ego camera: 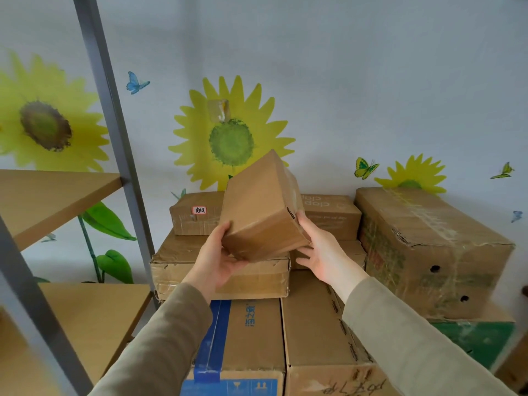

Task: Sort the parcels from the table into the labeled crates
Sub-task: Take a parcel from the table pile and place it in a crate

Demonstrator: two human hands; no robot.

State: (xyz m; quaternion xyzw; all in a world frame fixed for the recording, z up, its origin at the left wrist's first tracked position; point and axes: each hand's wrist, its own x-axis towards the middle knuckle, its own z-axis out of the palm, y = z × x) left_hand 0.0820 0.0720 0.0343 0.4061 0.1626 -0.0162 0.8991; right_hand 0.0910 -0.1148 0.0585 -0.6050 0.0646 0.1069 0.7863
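Cardboard parcel (261,207): left hand (217,261) grips its corner, right hand (320,250) flat against it; we'd turn slowly, reading each face.

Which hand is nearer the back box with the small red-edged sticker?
Left. The left hand grips the held box just below the sticker box; the right hand is across the held box, farther right.

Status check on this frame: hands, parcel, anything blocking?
Left hand grips small parcel at lower corner, tilted, above stacked boxes. Right hand steadies its right side, fingers spread. Nothing blocking the hands.
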